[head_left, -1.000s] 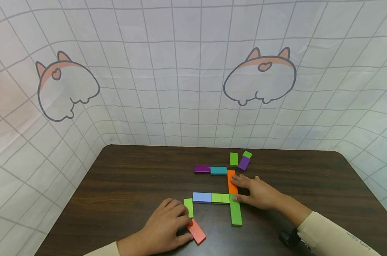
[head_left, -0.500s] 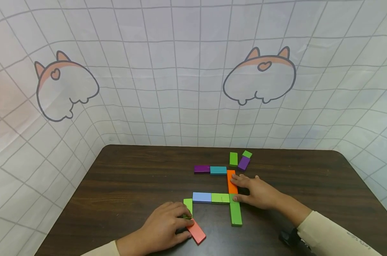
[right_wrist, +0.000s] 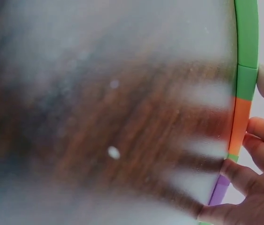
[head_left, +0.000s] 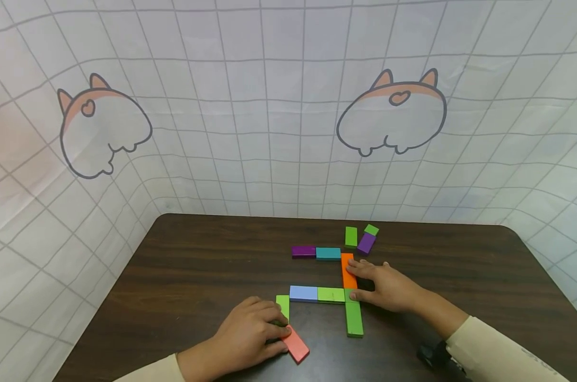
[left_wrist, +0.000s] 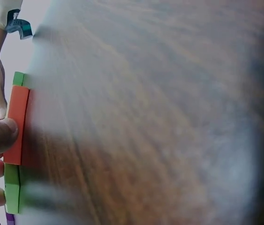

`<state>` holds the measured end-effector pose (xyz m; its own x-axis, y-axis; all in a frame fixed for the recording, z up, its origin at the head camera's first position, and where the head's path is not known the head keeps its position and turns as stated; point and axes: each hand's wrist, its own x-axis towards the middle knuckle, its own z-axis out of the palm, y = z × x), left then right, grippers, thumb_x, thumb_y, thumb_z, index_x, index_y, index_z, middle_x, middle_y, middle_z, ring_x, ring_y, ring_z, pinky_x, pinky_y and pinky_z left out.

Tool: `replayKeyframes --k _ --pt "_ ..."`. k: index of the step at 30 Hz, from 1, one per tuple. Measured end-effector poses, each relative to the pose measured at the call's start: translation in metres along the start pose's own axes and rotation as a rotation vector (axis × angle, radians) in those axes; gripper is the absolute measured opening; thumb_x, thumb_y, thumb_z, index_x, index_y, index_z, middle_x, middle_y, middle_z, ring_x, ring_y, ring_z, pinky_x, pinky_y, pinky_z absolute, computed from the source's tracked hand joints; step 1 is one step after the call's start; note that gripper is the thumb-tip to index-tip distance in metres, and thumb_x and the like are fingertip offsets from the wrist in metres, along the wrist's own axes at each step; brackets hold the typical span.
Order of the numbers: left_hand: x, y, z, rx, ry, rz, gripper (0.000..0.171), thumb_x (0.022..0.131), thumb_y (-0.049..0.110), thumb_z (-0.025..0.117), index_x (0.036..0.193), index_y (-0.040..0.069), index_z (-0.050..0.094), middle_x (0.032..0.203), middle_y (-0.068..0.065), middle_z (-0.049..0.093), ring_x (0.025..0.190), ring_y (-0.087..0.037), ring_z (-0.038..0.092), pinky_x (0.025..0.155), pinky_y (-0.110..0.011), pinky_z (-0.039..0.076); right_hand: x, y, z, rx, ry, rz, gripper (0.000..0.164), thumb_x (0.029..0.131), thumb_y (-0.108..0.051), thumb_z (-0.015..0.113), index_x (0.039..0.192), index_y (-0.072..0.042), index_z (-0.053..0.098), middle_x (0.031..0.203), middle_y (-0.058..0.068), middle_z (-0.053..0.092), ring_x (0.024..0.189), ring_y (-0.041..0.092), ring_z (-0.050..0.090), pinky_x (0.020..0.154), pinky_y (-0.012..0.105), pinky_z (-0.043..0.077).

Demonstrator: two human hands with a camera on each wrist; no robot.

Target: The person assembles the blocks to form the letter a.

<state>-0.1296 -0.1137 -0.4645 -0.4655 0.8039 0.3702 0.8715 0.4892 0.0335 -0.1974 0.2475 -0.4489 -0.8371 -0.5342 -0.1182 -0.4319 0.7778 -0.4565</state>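
On the dark table, we enter one left hand (head_left: 245, 337), thumb and fingers pinched about a coral block (head_left: 298, 347) at its 3 o'clock; one light green block (head_left: 282, 304), 11 o'clock of the coral, partly covered by fingers; one pale blue block (head_left: 304, 293), 12 o'clock of the coral; one purple block (head_left: 304, 252), farther towards 12; one teal block (head_left: 329, 254), touching the purple at 3 o'clock; one lime block (head_left: 331, 295), touching the pale blue at 3 o'clock; one orange block (head_left: 347, 268), 1 o'clock of the lime; one long green block (head_left: 353, 321), 6 o'clock of the orange; one right hand (head_left: 391, 286), 4 o'clock of the orange, fingers extended and spread, fingertips touching it without clasping.
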Motion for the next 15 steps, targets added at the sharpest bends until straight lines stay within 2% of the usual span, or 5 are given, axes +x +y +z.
replayKeyframes --k 15 --pt "0.0052 0.0006 -0.0066 0.011 -0.062 -0.013 0.022 0.089 0.045 0.079 0.102 0.028 0.084 0.102 0.013 0.069 0.101 -0.01 0.064 0.087 -0.034 0.051 -0.0016 0.0015 0.0006 0.002 0.025 -0.007 0.079 0.095 -0.059 0.064 0.153 -0.008 0.048 0.157 0.012 0.043 0.145 0.035 0.039 0.11 0.074 0.023"
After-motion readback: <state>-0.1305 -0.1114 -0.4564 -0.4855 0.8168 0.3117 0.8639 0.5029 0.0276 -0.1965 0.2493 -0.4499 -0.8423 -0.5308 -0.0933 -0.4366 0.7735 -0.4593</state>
